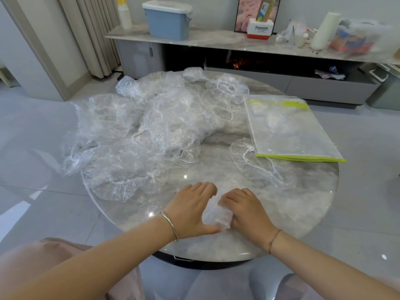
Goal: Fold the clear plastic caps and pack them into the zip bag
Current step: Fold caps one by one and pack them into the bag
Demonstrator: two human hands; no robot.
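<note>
Table [216, 167]: round, marbled, glossy, fills the middle of the view.

Sideboard [216, 43]: runs along the far wall, carries a blue bin [167, 20] at far left and a clutter of boxes and bags to the right.

Pile [134, 131] of clear crumpled caps: spreads over the left and far half of the table, hangs past its left edge.

Zip bag [287, 128]: lies flat at far right, clear with green edges, near corner reaching over the rim; looks to hold something pale, contents hard to make out.

Loose cap [255, 161]: spread open, sits right of centre, touches the near-left corner of the bag.

Left hand [192, 211]: rests palm down at the near edge, fingers fairly straight, thumb lying against the near side of the folded cap [217, 215].

Right hand [246, 213]: close beside, fingers bent over the far right side of that cap, pressing it down.

Folded cap: small white wad, squeezed between both hands on the near part of the table, well apart from the bag.

Bangle [171, 226]: circles the left wrist.
</note>
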